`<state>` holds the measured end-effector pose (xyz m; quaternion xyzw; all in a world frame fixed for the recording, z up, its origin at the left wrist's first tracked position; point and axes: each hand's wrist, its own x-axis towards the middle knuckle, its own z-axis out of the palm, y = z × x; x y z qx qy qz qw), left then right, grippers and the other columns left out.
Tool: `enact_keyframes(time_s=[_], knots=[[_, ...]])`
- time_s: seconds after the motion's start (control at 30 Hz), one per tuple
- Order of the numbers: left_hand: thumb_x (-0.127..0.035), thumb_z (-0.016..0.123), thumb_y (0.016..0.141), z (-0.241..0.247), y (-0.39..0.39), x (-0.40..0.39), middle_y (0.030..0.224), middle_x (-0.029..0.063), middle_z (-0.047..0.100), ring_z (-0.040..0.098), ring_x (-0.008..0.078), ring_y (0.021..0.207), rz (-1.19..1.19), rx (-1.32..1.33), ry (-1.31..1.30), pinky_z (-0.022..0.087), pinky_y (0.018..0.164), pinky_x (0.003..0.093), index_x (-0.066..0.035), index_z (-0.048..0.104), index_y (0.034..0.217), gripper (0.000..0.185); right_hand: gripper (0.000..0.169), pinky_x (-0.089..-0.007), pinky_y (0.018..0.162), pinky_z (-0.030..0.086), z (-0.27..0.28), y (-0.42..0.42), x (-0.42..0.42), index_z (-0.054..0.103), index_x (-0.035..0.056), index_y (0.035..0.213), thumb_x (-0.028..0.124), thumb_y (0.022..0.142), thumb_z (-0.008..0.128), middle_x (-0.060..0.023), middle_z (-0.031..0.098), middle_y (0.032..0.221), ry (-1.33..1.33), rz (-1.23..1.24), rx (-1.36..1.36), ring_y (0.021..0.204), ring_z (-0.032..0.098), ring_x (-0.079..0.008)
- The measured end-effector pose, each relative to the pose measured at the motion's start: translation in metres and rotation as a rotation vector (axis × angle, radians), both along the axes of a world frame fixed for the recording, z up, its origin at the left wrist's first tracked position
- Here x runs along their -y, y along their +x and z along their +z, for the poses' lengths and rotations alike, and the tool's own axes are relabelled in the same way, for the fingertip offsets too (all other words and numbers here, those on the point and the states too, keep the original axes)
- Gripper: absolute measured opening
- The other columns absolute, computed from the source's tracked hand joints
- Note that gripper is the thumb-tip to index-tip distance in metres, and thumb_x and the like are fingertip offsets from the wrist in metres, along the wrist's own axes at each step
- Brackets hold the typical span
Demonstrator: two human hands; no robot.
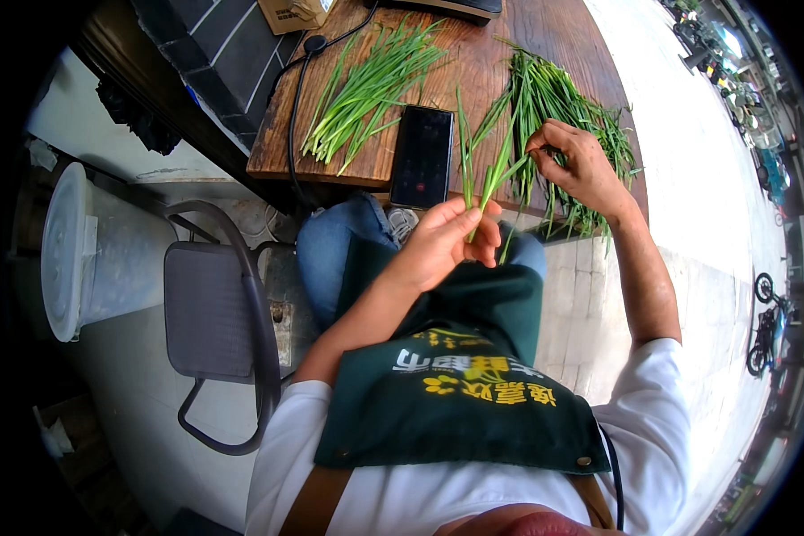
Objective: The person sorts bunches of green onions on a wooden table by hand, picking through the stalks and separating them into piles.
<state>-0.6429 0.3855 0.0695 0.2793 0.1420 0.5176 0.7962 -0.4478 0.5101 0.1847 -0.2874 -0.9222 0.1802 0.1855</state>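
Observation:
Between the thumb and fingers of my left hand (445, 238) are a few green stalks (492, 177) that look like garlic chives, held above my lap. My right hand (576, 164) is raised to their right with thumb and forefinger pinched together; a leaf tip reaches toward it, and whether it grips that leaf I cannot tell. Beneath and beside the right hand lies a loose, tangled pile of the same greens (543, 87), hanging over the table's edge. A neater bundle (368, 94) lies on the wooden table (472, 50) at the left, its pale ends toward me.
A black phone (422, 157) lies at the table's near edge. A black cable (295, 120) runs down the table's left side. A cardboard box (295, 15) and a dark device (442, 5) are at the far side. Left of me stand a chair (211, 311) and a lidded plastic bin (124, 251).

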Motion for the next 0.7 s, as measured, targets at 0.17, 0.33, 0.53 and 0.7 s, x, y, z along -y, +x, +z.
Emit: enact_keyframes(time_s=[0.17, 0.33, 0.53, 0.7], knots=[[-0.023, 0.044, 0.101, 0.003, 0.008, -0.006, 0.087, 0.0106, 0.061, 0.061, 0.0171, 0.072, 0.012, -0.015, 0.026, 0.055, 0.065, 0.0315, -0.001, 0.051, 0.11, 0.025, 0.013, -0.0249, 0.055, 0.04, -0.005, 0.019, -0.019, 0.058, -0.0015, 0.09, 0.011, 0.089, 0.056, -0.0024, 0.055, 0.07, -0.067, -0.457, -0.329, 0.062, 0.048, -0.0068], [-0.028, 0.043, 0.102, 0.013, 0.013, -0.012, 0.082, 0.0076, 0.059, 0.058, 0.0134, 0.064, 0.054, -0.062, -0.02, 0.052, 0.054, 0.0287, -0.006, 0.049, 0.113, 0.026, 0.017, -0.0234, 0.068, 0.049, 0.008, 0.11, -0.08, 0.063, 0.0008, 0.104, 0.013, 0.097, 0.054, -0.0029, 0.064, 0.083, 0.238, -0.635, -0.575, 0.071, 0.058, -0.0084], [-0.028, 0.044, 0.101, 0.009, 0.026, -0.023, 0.076, 0.0036, 0.054, 0.049, 0.0078, 0.057, -0.042, -0.033, -0.067, 0.041, 0.047, 0.0222, -0.008, 0.05, 0.113, 0.024, 0.028, -0.0359, 0.075, 0.052, -0.036, 0.169, -0.102, 0.061, 0.0153, 0.117, 0.018, 0.089, 0.06, -0.0083, 0.068, 0.103, 0.337, -0.49, 0.543, 0.091, 0.066, -0.0266], [-0.027, 0.044, 0.102, 0.007, 0.033, -0.031, 0.074, 0.0021, 0.052, 0.042, 0.0062, 0.053, -0.028, -0.072, -0.066, 0.034, 0.045, 0.0201, -0.006, 0.05, 0.111, 0.024, 0.025, -0.0357, 0.074, 0.052, -0.016, 0.116, -0.07, 0.067, 0.0117, 0.109, 0.029, 0.091, 0.06, -0.0128, 0.07, 0.096, 0.065, -0.7, 0.147, 0.086, 0.068, -0.0244]])
